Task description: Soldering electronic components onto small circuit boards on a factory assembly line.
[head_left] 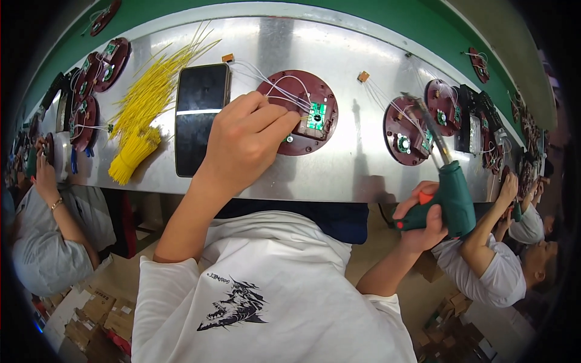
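Note:
My left hand [251, 136] is closed in a pinch over a round maroon disc [327, 91] on the metal table. Its fingertips meet beside a small green circuit board [316, 116] on the disc; what they pinch is hidden. Thin white wires [260, 74] run from a small orange-brown connector [227, 58] to the board. Held off to the right, a dark green soldering gun [457, 196] with an orange-red trigger is gripped in my right hand [428, 219]. Its metal tip points up and away, over another maroon disc [396, 130] with wires and boards, apart from the board under my left hand.
A black phone-like slab [201, 115] lies left of the disc. Past it is a bundle of yellow wires [136, 151]. More maroon discs [445, 100] stand at both sides. Co-workers sit left and right, one with a hand [43, 172] at the table. Cardboard boxes [100, 302] lie on the floor.

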{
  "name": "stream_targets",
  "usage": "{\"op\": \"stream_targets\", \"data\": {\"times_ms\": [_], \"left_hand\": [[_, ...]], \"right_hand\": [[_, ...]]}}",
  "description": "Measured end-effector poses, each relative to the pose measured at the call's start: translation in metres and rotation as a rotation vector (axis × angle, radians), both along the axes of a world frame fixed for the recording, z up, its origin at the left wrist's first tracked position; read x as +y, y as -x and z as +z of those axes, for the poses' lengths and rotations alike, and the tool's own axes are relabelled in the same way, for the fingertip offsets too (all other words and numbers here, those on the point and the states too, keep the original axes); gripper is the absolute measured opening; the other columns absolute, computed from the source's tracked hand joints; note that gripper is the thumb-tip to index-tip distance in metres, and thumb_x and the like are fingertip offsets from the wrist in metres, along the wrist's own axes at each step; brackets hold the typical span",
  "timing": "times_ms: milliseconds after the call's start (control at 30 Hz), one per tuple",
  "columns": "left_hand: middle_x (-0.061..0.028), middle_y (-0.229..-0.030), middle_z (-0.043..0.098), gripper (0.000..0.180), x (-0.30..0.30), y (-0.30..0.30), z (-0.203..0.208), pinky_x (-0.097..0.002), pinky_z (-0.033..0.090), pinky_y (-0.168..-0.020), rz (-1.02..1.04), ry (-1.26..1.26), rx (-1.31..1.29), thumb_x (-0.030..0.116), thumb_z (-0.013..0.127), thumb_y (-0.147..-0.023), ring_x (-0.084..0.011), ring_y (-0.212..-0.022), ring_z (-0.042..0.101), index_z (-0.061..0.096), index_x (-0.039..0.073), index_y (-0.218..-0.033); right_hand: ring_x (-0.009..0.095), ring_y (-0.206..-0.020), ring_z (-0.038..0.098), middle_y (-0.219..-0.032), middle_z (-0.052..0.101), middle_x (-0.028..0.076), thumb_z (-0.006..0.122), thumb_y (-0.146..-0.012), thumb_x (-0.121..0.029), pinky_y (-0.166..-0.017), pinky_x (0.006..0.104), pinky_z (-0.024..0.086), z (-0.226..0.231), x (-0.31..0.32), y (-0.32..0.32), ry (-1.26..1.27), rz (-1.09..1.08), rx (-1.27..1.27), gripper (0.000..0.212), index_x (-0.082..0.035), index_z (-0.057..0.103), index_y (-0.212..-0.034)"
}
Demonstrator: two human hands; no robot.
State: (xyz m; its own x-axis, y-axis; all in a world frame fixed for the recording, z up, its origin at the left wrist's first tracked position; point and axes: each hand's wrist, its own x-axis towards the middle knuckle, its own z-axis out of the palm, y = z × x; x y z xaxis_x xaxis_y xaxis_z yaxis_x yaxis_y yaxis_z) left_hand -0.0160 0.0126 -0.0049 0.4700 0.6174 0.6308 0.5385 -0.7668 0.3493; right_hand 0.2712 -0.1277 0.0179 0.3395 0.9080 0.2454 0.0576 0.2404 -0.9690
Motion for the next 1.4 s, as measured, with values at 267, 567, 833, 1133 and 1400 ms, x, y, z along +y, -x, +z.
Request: {"op": "stream_targets", "data": {"times_ms": [267, 567, 833, 1133, 1400], "left_hand": [[-0.0047, -0.085, 0.066, 0.026, 0.0, -0.001, 0.005, -0.0342, 0.052, -0.064, -0.012, 0.006, 0.03, 0.0, 0.069, -0.065, -0.0227, -0.076, 0.061, 0.07, 0.005, -0.09], [-0.0061, -0.085, 0.066, 0.02, 0.001, -0.009, 0.01, -0.0361, 0.05, -0.067, -0.006, 0.051, 0.052, 0.0, 0.075, -0.069, -0.0253, -0.077, 0.061, 0.069, 0.003, -0.088], [-0.0105, -0.101, 0.067, 0.038, -0.003, -0.024, 0.053, -0.0436, 0.044, -0.09, 0.063, 0.068, 0.087, 0.012, 0.082, -0.069, -0.0314, -0.1, 0.058, 0.068, 0.004, -0.103], [-0.0118, -0.113, 0.066, 0.048, 0.061, -0.054, 0.067, -0.0482, 0.036, -0.101, -0.174, 0.263, 0.407, 0.021, 0.078, -0.075, -0.0359, -0.111, 0.054, 0.064, 0.009, -0.119], [-0.015, -0.113, 0.066, 0.055, 0.041, -0.163, 0.071, -0.0479, 0.043, -0.093, -0.272, 0.11, 0.311, 0.03, 0.081, -0.072, -0.034, -0.11, 0.058, 0.063, 0.004, -0.118]], "right_hand": [[0.018, -0.045, 0.053, -0.094, 0.053, 0.018, 0.048, -0.098, -0.03, -0.039, 0.0299, 0.043, -0.022, 0.016, -0.05, -0.05, -0.111, 0.145, 0.038, 0.007, 0.051, -0.108], [0.016, -0.047, 0.051, -0.095, 0.055, 0.016, 0.044, -0.102, -0.031, -0.041, 0.0303, 0.042, -0.029, 0.019, -0.06, -0.074, -0.248, 0.279, 0.038, 0.005, 0.053, -0.107], [0.016, -0.046, 0.052, -0.095, 0.056, 0.015, 0.045, -0.101, -0.031, -0.041, 0.0309, 0.043, -0.029, 0.019, -0.054, -0.13, -0.387, 0.369, 0.037, 0.004, 0.054, -0.106], [0.016, -0.045, 0.051, -0.092, 0.057, 0.014, 0.045, -0.101, -0.03, -0.041, 0.033, 0.043, -0.031, 0.015, -0.056, -0.205, -0.468, 0.469, 0.034, 0.003, 0.054, -0.103], [0.015, -0.049, 0.05, -0.089, 0.057, 0.008, 0.043, -0.102, -0.034, -0.045, 0.0315, 0.042, -0.04, 0.023, -0.057, -0.23, -0.491, 0.495, 0.035, -0.001, 0.054, -0.104]]}}
